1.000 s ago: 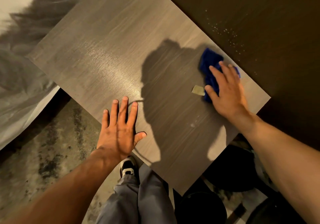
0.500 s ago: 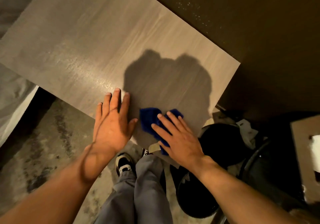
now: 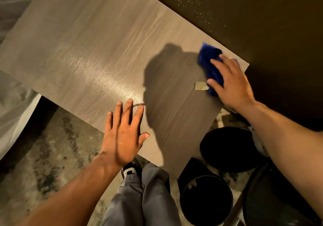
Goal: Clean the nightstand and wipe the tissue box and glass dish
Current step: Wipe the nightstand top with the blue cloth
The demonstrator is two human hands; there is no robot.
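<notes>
The right hand lies flat with fingers spread, pressing a blue cloth onto the nightstand at its far right corner; its grip is a flat press rather than a closed hold, with the cloth pinned under palm and fingers. The left hand is open and empty, fingers splayed, resting on the nightstand's near edge. A small pale scrap lies on the top, touching the cloth's near side, just beside the right thumb. The tissue box and glass dish are not in view, so those 2 items seem yet to be wiped.

Risks, as I judge them: a sweep toward the nightstand's right edge could push the scrap off; it might miss the 2 dark bins below that edge and land on the floor. If the scrap is stuck down, the cloth may only skate over it and leave residue. With only a flat press, the cloth could bunch or slip free at the corner. Pale specks on the dark surface beyond the nightstand's far edge may be left uncleaned.
</notes>
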